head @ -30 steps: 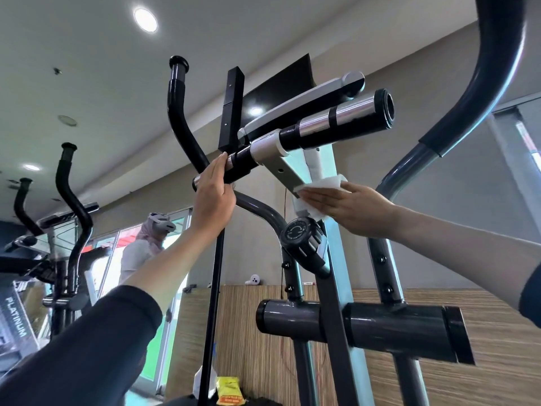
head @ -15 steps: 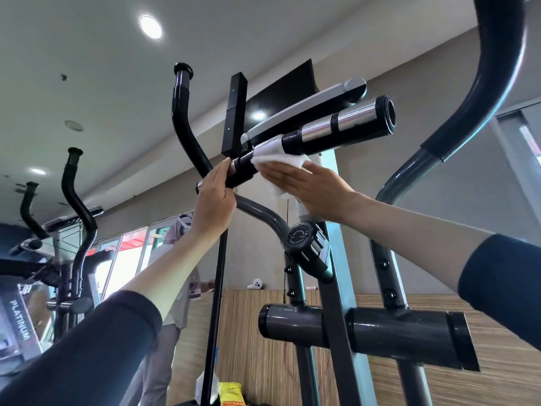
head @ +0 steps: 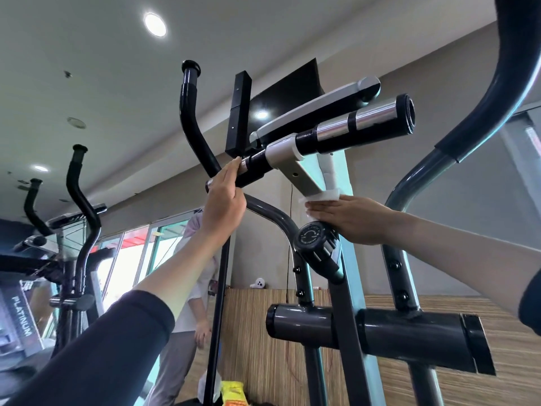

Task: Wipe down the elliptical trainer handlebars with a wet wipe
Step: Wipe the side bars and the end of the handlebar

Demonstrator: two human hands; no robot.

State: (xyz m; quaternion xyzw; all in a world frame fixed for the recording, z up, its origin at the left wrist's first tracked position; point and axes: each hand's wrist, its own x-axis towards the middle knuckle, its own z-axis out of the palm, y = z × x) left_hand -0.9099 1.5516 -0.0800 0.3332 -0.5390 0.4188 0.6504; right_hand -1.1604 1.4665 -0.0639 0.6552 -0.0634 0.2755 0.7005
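The left hand (head: 224, 200) is raised on a bare forearm, its dark sleeve (head: 102, 353) pushed back. Its fingers, held together, lie across the left end of the black foam-and-chrome fixed handlebar (head: 351, 127), tips at the bar's upper edge. The thumb is hidden behind the bar, so I cannot tell whether the hand closes round it.

The right hand (head: 354, 218) reaches in from the right, flat, fingers straight and together. It presses the white wet wipe (head: 320, 197) against the pale central post (head: 328, 171). The wipe sits just below the grey bracket (head: 295, 171) that carries the handlebar, and just above the round black knob (head: 311, 237). Only the wipe's upper edge shows; the rest is under the fingers. The right arm is cut off at the frame's edge.

The knob bears a ring of small lettering, too fine to read.

A curved black swing handle (head: 193, 118) rises behind the left hand. A second, nearer one (head: 527, 68) runs out of frame at top right.

Behind the bar, a black console screen (head: 287, 92) shows only its underside.

At far left another trainer carries a panel reading "PLATINUM" (head: 22, 316). A standing person (head: 190, 312) is partly hidden by the left arm. A yellow packet (head: 232, 394) lies at the bottom, its print unreadable.
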